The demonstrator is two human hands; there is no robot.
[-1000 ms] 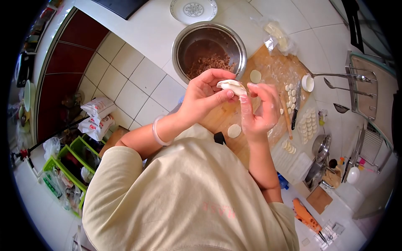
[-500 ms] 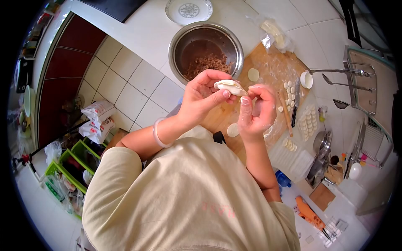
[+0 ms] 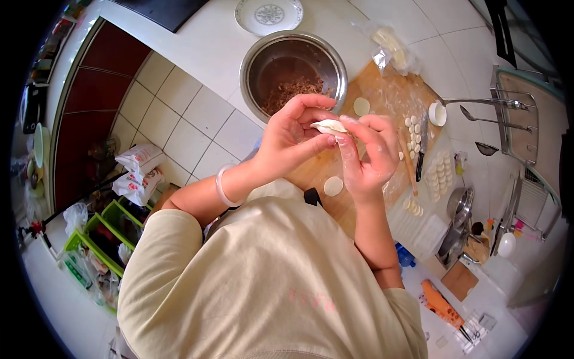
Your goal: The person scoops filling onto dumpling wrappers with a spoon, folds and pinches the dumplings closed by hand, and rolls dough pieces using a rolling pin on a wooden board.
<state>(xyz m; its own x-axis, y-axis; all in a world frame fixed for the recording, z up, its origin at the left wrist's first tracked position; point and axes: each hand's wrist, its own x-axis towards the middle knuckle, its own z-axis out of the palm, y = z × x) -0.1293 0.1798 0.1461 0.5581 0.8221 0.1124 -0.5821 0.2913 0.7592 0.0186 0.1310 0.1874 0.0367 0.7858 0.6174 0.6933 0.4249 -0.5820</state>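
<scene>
A folded white dumpling (image 3: 329, 126) is held between both hands, above the wooden board (image 3: 391, 96) and just below the steel bowl. My left hand (image 3: 293, 134) has its fingers curled round the dumpling's left end, a bangle on the wrist. At the right end, the thumb and fingertips of my right hand (image 3: 369, 152) pinch the dough edge. Brown minced filling (image 3: 294, 93) lies in the steel bowl (image 3: 246, 78). One round wrapper (image 3: 361, 106) rests on the board beside the bowl, and another wrapper (image 3: 333, 186) lies nearer my body.
Small dough pieces (image 3: 413, 131), a rolling pin (image 3: 409, 166) and a knife (image 3: 423, 149) lie on the board's right side. Beyond them is a tray of dumplings (image 3: 440, 173). A patterned plate (image 3: 269, 15) stands behind the bowl; bagged dough (image 3: 391, 48) lies at the board's back corner.
The dumpling has tilted and turned slightly between my fingers. My right hand's fingers have moved left over its right end. The whole view has shifted a little since the earliest frame.
</scene>
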